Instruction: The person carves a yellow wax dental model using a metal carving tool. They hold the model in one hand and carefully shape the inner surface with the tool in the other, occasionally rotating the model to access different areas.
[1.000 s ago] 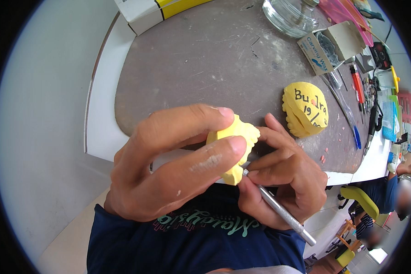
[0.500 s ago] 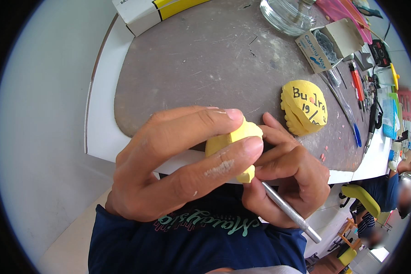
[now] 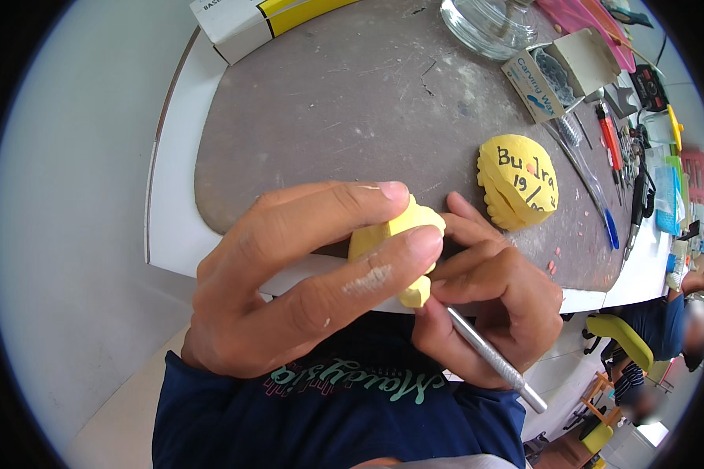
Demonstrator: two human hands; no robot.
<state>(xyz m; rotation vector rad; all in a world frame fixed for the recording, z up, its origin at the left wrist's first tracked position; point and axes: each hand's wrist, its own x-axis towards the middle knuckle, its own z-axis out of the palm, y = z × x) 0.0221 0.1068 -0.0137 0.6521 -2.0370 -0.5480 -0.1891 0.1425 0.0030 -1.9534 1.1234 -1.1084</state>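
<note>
1. Left hand point(image 3: 246, 293): closed on a yellow tooth cast, gripping it between the thumb and a finger; pale, dusty patches on the skin.
2. Yellow tooth cast point(image 3: 416, 216): held up at the near edge of the desk, in front of the person's chest; partly covered by the left hand, knobbly side towards the right hand.
3. Right hand point(image 3: 508, 305): just beside the left hand, fingers curled round a metal tool; its fingertips lie close to the cast, contact partly hidden.
4. Metal tool point(image 3: 489, 352): slim silver handle, slanting down to the right; working tip out of sight.
5. Second cast point(image 3: 516, 187): yellow, dark handwriting on its flat face; lying on the mat beyond the right hand.
6. Mat point(image 3: 313, 109): grey-brown, scratched; spread on the desk point(image 3: 172, 195), which has a white edge.
7. Pink crumbs point(image 3: 552, 266): scattered on the mat, near the second cast.
8. Long box point(image 3: 238, 31): white with a yellow band, far left.
9. Glass jar point(image 3: 489, 31): clear, at the far side.
10. Small carton point(image 3: 536, 84): flap open, beside the jar.
11. Toothbrush point(image 3: 594, 180): clear handle, blue end, right of the second cast.
12. Red cutter point(image 3: 608, 134): right of the toothbrush.
13. Shirt point(image 3: 328, 430): navy, printed, worn by the person.
</note>
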